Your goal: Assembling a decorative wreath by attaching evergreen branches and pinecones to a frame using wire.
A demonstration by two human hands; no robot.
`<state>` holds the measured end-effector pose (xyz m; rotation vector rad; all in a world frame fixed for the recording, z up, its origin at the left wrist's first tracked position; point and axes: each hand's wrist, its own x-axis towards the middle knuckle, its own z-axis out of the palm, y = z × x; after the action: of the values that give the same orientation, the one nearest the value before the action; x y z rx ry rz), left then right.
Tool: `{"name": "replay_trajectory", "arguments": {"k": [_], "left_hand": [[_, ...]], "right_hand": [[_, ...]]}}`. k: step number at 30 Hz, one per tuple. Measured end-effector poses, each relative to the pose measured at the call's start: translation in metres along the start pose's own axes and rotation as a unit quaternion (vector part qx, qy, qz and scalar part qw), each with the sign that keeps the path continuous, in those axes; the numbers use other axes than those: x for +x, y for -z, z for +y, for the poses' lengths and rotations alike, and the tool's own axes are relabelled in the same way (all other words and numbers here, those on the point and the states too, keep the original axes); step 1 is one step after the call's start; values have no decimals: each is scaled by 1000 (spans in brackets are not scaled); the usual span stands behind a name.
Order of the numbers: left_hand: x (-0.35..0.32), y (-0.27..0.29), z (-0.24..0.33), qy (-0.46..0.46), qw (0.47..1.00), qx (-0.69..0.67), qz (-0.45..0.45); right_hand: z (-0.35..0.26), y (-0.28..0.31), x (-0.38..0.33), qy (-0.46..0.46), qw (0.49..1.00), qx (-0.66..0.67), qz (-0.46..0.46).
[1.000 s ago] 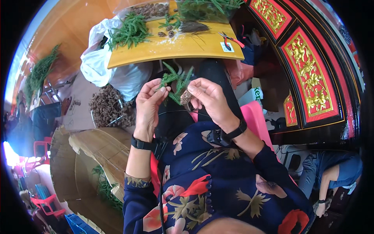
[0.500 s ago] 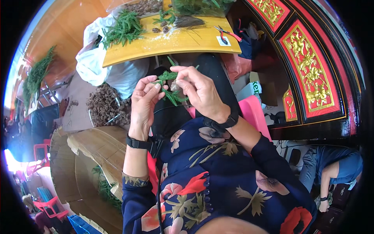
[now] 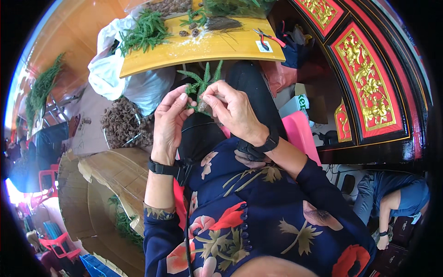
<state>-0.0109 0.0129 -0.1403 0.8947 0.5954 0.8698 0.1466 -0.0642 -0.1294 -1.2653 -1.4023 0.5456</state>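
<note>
Above my lap, a green artificial pine sprig (image 3: 201,82) fans its needled branches upward between my two hands. My left hand (image 3: 171,117) is closed, with thumb and fingertips pinching the sprig's left side. From the other side my right hand (image 3: 234,110) pinches the sprig near its stem, fingers curled. A small, pale brown pine cone (image 3: 201,106) shows between the hands, low on the sprig; my fingers partly hide it. Whether wire is in the right fingertips is too small to tell.
On the yellow table (image 3: 184,54) ahead lie a green sprig pile (image 3: 146,32), dark wires (image 3: 224,24), small cones (image 3: 195,33) and red-handled pliers (image 3: 269,39). A cone heap (image 3: 122,122) and cardboard box (image 3: 76,198) stand left. Another person (image 3: 397,194) bends at lower right.
The sprig has turned so its branches now point up and away, where before they spread sideways and down. Both hands stay close together, with the right fingers shifted slightly.
</note>
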Motion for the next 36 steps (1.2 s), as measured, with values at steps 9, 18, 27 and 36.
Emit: {"name": "replay_trajectory", "arguments": {"k": [9, 18, 27, 36], "left_hand": [[-1, 2, -7, -8, 999, -49, 20], [-2, -3, -11, -43, 997, -57, 19], [-5, -10, -7, -26, 997, -75, 23], [-8, -10, -12, -36, 997, -64, 11]], "right_hand": [[-4, -9, 2, -33, 999, -6, 41], [-12, -10, 4, -28, 998, -35, 54], [-9, -11, 4, -48, 997, -5, 58], [-9, -13, 5, -4, 998, -14, 63]]}}
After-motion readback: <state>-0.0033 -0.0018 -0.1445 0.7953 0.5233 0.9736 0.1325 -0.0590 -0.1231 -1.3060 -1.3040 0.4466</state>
